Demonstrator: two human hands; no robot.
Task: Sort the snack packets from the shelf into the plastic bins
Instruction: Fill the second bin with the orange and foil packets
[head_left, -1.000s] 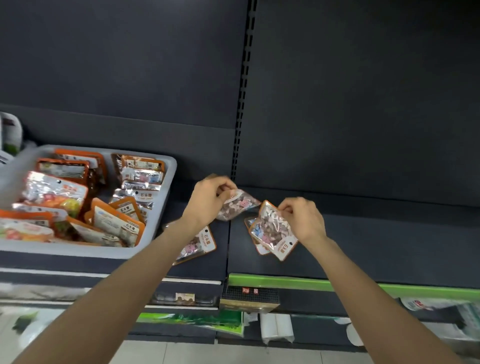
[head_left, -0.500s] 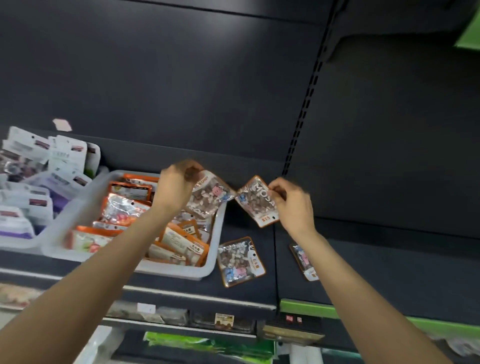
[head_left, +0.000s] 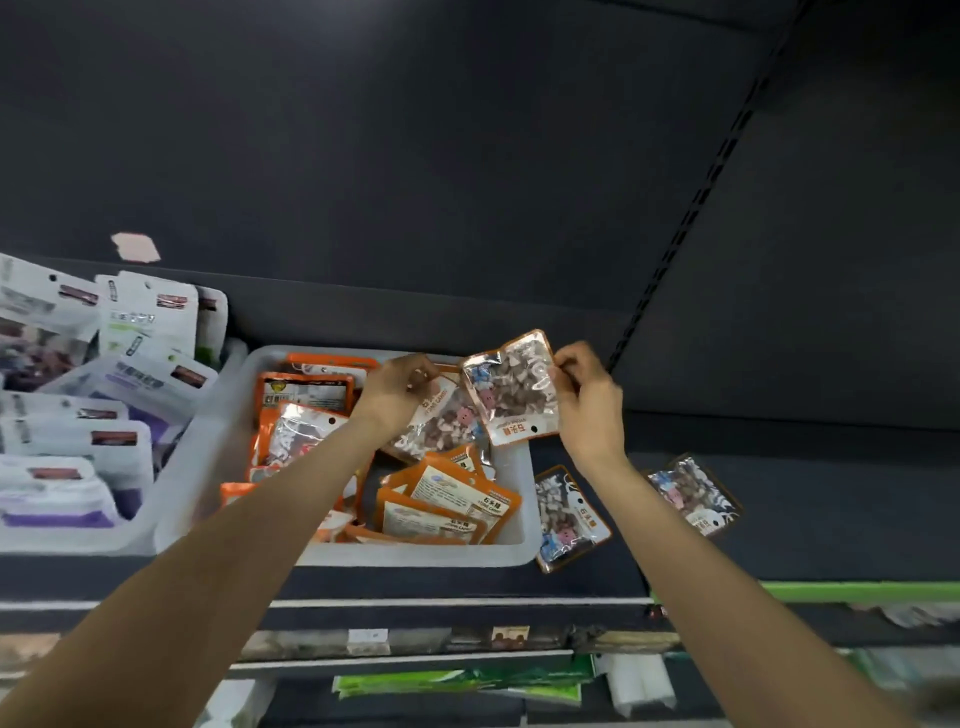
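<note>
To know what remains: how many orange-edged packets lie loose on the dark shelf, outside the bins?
2: one packet beside the bin's right wall, another packet farther right. The right forearm may hide more.

The white packets (head_left: 78, 395) in the left bin (head_left: 130, 540) run off the left edge, their print too blurred to read. The left hand (head_left: 397, 392) covers part of the packet (head_left: 441, 421) it holds. Lower shelf goods (head_left: 457, 680) are a blur.
</note>
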